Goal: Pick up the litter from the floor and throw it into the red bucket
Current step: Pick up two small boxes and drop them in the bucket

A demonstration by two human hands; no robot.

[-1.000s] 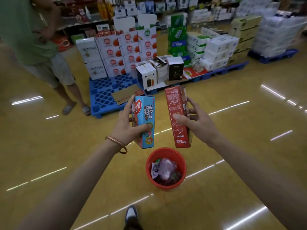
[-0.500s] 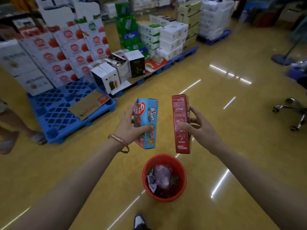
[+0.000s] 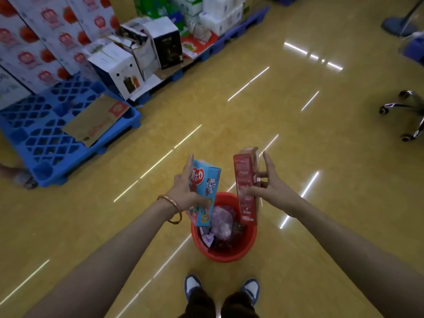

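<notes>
Separately, left hand (image 3: 182,190) grips blue box (image 3: 204,180), right hand (image 3: 276,191) red box (image 3: 245,180) (over the red bucket (image 3: 226,257)).

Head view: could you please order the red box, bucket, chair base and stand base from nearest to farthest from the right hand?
1. red box, held by the right hand itself.
2. bucket, just below and to its left.
3. chair base, on the floor far to the right.
4. stand base, top right, farthest back.
</notes>
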